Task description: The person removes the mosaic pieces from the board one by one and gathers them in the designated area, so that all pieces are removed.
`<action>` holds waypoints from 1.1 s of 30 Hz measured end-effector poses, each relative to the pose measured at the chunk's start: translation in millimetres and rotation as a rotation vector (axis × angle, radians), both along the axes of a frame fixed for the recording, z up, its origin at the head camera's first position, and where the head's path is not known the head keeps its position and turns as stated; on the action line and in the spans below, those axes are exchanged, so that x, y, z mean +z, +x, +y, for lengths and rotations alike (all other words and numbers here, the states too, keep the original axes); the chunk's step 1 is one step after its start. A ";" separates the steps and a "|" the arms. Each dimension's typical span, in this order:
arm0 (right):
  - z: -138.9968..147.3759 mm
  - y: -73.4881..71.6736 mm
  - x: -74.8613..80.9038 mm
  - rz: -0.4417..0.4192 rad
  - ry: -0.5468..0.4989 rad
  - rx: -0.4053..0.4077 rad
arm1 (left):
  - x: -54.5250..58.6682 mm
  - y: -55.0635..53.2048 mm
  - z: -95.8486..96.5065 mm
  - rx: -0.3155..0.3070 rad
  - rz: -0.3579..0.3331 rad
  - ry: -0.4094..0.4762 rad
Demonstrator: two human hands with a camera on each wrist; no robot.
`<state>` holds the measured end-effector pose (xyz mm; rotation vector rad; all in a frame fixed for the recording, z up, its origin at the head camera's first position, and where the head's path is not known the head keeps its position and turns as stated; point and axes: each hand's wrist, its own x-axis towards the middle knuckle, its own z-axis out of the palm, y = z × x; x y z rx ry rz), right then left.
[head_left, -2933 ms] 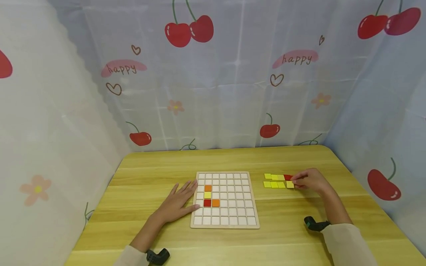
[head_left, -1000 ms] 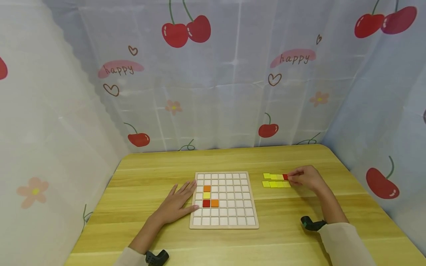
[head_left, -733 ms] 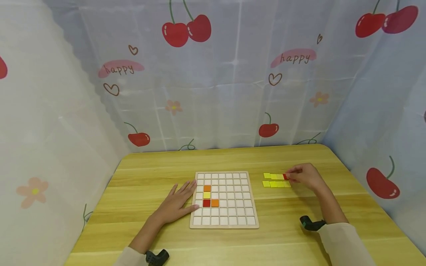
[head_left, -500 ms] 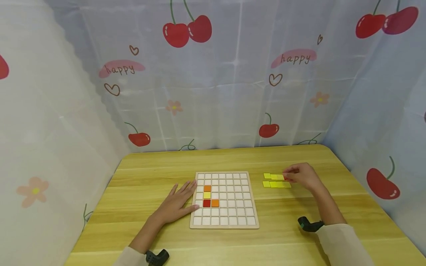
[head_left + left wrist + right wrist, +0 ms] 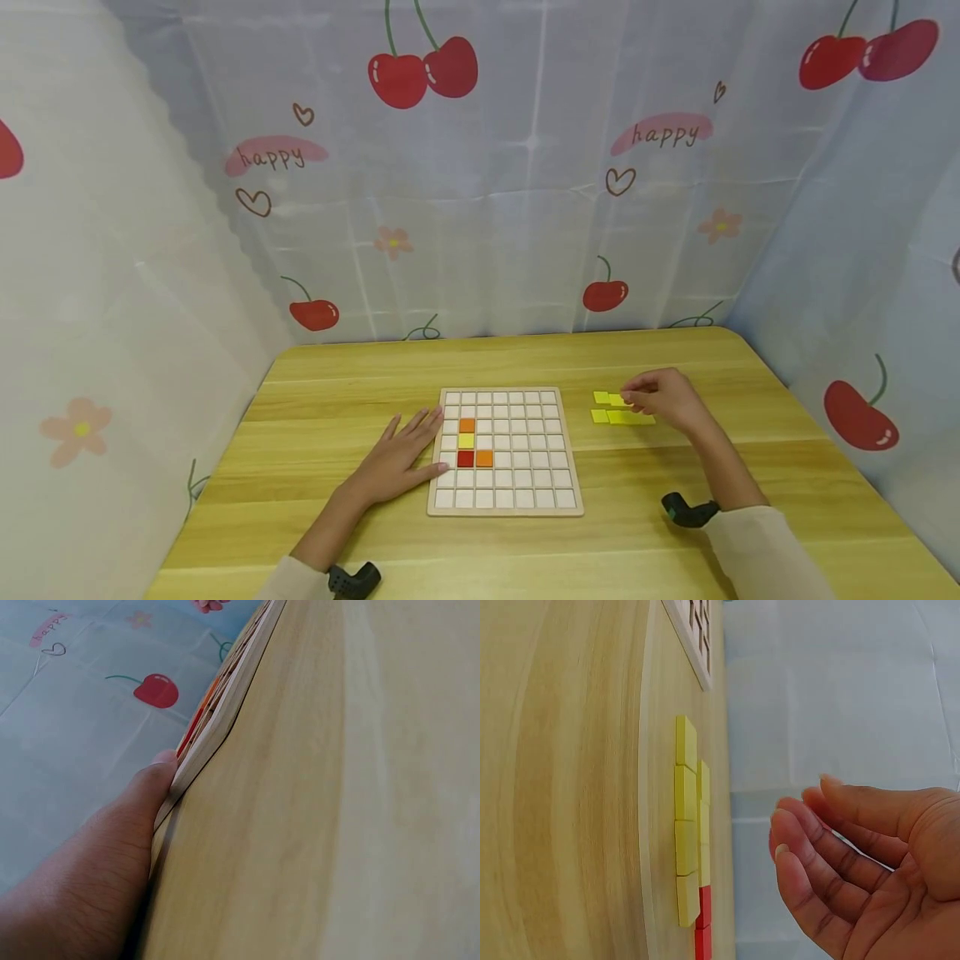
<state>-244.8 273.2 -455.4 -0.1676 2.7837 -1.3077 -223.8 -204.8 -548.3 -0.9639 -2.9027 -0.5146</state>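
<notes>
A wooden grid board [image 5: 507,512] lies on the table, with an orange tile [image 5: 467,426], a yellow tile [image 5: 467,441], a red tile [image 5: 465,459] and another orange tile [image 5: 484,459] in its cells. My left hand [image 5: 401,458] rests spread at the board's left edge, its thumb [image 5: 154,784] touching the rim. To the board's right, my right hand [image 5: 667,398] hovers over two rows of tiles, fingers loosely bent, thumb apart; nothing shows between them. The near row [image 5: 622,417] is yellow. The far row [image 5: 602,397] has yellow tiles plus red tiles [image 5: 704,906], hidden by the hand in the head view.
The wooden table [image 5: 360,375] has rounded back corners. White curtains [image 5: 480,217] printed with cherries surround it at the back and both sides. A black wrist camera [image 5: 686,510] sits on the right wrist, another black camera [image 5: 355,581] on the left.
A pale yellow tile apart at the near row's right end now joins that row. My right hand has since shifted left along the far row, covering the red tiles. The left hand stays put.
</notes>
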 end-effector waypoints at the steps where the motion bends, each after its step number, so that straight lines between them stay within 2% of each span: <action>1: -1.4 -0.2 -0.5 0.002 0.001 0.001 | -0.2 -0.1 -0.4 0.000 -0.006 -0.003; 18: -28.5 -3.5 -14.5 0.059 -0.021 0.091 | -3.5 -1.1 -3.6 0.010 -0.015 -0.029; 33: -59.1 4.9 -18.9 0.066 -0.053 0.168 | -1.7 -1.0 -0.6 0.001 -0.003 -0.015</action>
